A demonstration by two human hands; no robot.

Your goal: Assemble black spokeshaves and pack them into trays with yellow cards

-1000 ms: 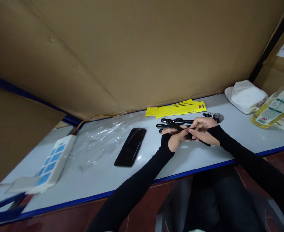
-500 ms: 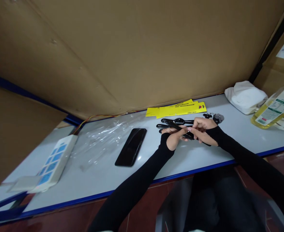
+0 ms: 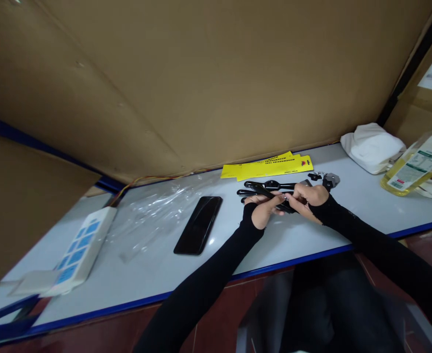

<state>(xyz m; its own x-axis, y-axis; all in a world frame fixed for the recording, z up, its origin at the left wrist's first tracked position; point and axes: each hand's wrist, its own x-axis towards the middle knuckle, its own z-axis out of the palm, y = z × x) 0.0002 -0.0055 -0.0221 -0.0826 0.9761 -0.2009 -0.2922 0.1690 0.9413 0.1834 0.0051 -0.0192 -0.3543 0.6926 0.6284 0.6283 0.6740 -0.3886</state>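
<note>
My left hand (image 3: 262, 211) is closed around a black spokeshave (image 3: 260, 189), whose near handle slants up to the left past my fingers. At the tool's middle, the fingertips of my right hand (image 3: 311, 198) are pinched close to my left thumb. A tiny shiny bit shows between them, too small to name, and my fingers hide much of the tool body. Just behind lies another black spokeshave (image 3: 285, 186) flat on the table, and a further black handle (image 3: 242, 192) pokes out beside it. Beyond my right hand rest small dark metal parts (image 3: 329, 180).
Yellow printed cards (image 3: 267, 167) lie along the cardboard wall (image 3: 216, 83). To the left are a black phone (image 3: 198, 225), clear plastic wrap (image 3: 153, 211) and a white power strip (image 3: 85, 250). A white cloth bundle (image 3: 372, 147) and a bottle of yellow liquid (image 3: 414, 164) stand at the right.
My right hand has shifted slightly left, and its fingers have curled in closer to the spokeshave's middle. My left hand keeps its hold almost unmoved.
</note>
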